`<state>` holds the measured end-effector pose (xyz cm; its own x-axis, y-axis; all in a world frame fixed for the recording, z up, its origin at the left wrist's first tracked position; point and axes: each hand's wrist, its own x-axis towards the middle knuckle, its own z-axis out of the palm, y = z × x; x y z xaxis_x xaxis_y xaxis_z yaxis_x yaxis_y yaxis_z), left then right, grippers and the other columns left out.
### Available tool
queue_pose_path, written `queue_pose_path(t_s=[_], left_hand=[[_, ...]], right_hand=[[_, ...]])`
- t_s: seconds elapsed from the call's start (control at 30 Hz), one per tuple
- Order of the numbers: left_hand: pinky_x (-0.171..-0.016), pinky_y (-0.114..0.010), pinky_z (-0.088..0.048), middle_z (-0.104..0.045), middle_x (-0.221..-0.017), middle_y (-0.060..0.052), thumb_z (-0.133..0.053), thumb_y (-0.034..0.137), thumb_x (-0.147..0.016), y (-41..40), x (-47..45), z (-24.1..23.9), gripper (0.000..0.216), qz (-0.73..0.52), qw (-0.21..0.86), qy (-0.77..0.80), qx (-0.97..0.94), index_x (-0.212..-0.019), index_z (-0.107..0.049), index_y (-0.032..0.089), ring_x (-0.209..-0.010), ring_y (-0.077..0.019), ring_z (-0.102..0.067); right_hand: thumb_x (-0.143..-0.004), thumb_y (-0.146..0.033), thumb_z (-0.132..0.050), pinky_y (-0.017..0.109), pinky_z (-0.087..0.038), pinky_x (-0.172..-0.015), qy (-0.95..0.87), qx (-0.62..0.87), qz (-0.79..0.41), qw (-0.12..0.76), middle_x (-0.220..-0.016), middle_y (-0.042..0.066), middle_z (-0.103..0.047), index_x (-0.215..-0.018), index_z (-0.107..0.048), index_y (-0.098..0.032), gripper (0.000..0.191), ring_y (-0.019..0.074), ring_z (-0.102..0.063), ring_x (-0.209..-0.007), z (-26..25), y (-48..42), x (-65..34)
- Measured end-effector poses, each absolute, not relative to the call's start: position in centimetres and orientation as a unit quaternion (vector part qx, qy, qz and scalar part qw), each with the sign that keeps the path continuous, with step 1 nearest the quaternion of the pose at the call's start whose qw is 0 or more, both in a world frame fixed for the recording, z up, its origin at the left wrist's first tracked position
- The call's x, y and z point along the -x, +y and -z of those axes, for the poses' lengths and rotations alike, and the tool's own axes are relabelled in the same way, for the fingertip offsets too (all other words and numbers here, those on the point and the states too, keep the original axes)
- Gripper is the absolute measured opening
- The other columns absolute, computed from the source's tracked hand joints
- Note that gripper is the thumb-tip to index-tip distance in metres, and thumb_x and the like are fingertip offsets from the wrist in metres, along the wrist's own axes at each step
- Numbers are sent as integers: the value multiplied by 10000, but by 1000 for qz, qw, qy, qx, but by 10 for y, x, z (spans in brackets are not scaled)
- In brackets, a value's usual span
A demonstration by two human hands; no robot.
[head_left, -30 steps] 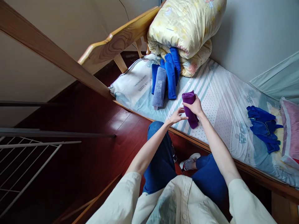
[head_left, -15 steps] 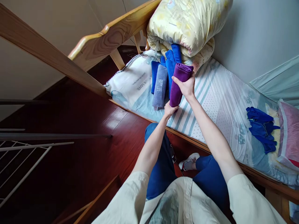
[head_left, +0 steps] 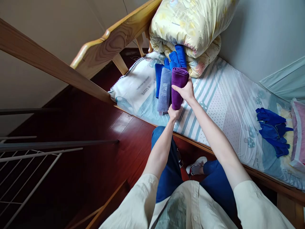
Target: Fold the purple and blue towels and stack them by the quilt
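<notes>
A bed with a wooden frame carries everything, its pale sheet patterned with teal stripes and small dots. At the far end sits a bulky, folded yellow quilt. On the near side of it lie several blue folded cloths and a gray-blue rolled towel lettered "HAPPY LIFE". Toward the right are a crumpled blue garment and a pink pillow.

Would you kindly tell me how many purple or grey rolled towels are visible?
2: purple towel in the left hand and right hand; grey towel just left of it.
</notes>
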<state>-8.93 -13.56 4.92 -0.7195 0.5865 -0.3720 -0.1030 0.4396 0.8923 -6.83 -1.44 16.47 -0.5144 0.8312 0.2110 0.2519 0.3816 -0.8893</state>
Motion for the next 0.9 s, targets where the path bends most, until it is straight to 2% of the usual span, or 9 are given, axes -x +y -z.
queue_pose_path(t_s=[0.2, 0.3, 0.4, 0.5, 0.57, 0.63, 0.77, 0.83, 0.9], left_hand=[[-952, -367, -572, -759, -1067, -71, -806, 209, -674, -135, 88, -52, 602, -511, 336, 778, -142, -1251, -638, 160, -1060, -294, -713], [-1060, -393, -538, -720, -1245, -98, -803, 224, -703, -137, 84, -51, 765, -508, 322, 784, -154, -1413, -523, 170, -1189, -297, -678], [-1255, -475, -358, -489, -1579, -204, -743, 227, -765, -148, 70, -52, 950, -483, 271, 810, -193, -1595, -291, 129, -1490, -350, -451], [-1329, -511, -189, -203, -1738, -220, -649, 250, -833, -168, 50, -53, 979, -456, 224, 810, -294, -1652, -136, 99, -1626, -357, -182], [-1328, -529, -178, -156, -1757, -199, -601, 257, -855, -182, 37, -53, 918, -426, 216, 791, -382, -1654, -171, 114, -1637, -350, -139], [-1317, -552, -196, -189, -1750, -200, -579, 247, -858, -193, 24, -50, 840, -373, 225, 773, -462, -1629, -272, 118, -1634, -357, -152], [-1282, -611, -236, -306, -1701, -234, -591, 240, -859, -208, 3, -38, 743, -236, 255, 742, -573, -1569, -412, 116, -1608, -406, -219], [-1261, -624, -264, -362, -1672, -239, -602, 242, -868, -215, -8, -30, 699, -170, 263, 724, -615, -1543, -457, 137, -1587, -425, -265], [-1240, -609, -305, -421, -1636, -231, -592, 234, -888, -221, -20, -22, 613, -109, 272, 698, -653, -1492, -519, 167, -1552, -424, -334]], right_hand=[[-747, -634, -848, 527, -389, -1253, -756, 349, -440, 337, -1401, 117, -607, -1402, -449, -183, 889, 295, -550, -1410, -157, -10, 68], [-743, -629, -859, 522, -328, -1292, -751, 343, -456, 332, -1486, 128, -557, -1480, -400, -203, 967, 304, -475, -1483, -154, -7, 65], [-754, -620, -859, 532, -255, -1320, -751, 341, -465, 323, -1609, 134, -439, -1587, -296, -237, 1076, 310, -354, -1569, -151, -7, 59], [-753, -598, -865, 552, -232, -1319, -735, 364, -478, 314, -1694, 133, -316, -1646, -227, -273, 1145, 329, -274, -1609, -146, -17, 40], [-732, -576, -883, 560, -276, -1298, -710, 395, -501, 299, -1711, 143, -297, -1650, -248, -278, 1156, 344, -323, -1588, -140, -31, 15], [-706, -543, -904, 561, -341, -1263, -680, 432, -527, 272, -1692, 161, -348, -1619, -337, -264, 1110, 349, -423, -1533, -130, -53, -25], [-734, -441, -888, 527, -409, -1221, -621, 521, -549, 204, -1536, 154, -576, -1373, -626, -223, 724, 319, -534, -1451, -107, -116, -149], [-780, -365, -843, 491, -456, -1188, -563, 593, -546, 186, -1462, 153, -642, -1279, -676, -210, 548, 293, -588, -1399, -99, -148, -222], [-845, -324, -769, 476, -519, -1124, -487, 667, -536, 172, -1384, 160, -696, -1307, -658, -207, 489, 273, -672, -1288, -97, -173, -291]])
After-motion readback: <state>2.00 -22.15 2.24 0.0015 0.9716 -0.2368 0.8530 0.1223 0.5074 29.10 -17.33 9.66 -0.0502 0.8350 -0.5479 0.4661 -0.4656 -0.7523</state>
